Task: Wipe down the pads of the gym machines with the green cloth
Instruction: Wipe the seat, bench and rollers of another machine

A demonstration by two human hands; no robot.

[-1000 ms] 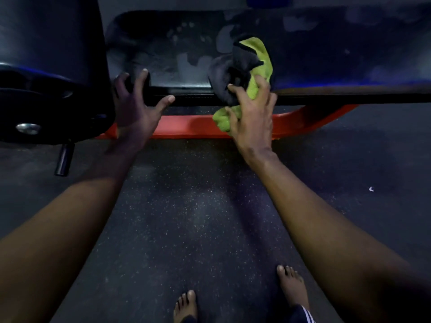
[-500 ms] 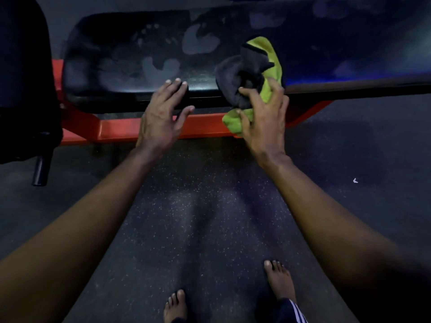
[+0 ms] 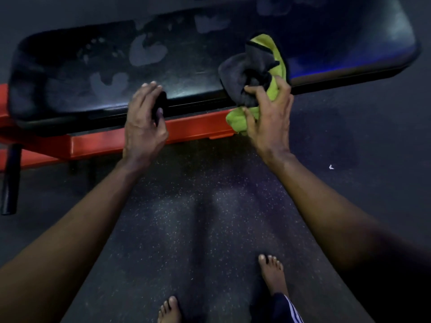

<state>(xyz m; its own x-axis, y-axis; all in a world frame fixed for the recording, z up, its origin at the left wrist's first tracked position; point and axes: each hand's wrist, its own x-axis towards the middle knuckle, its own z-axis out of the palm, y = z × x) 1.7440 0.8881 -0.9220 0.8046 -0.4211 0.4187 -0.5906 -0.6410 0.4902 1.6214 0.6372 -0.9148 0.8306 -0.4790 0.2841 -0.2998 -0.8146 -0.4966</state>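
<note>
The right hand (image 3: 268,120) grips the bunched cloth (image 3: 256,68) on the pad (image 3: 186,66). The left hand (image 3: 142,120) lies flat on the pad's near edge.

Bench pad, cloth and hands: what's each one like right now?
pad, covered in pale smudges.
green cloth, bunched up, draped over the pad's front edge.
right hand, gripping the cloth.
left hand, resting on the pad's front edge.
</note>
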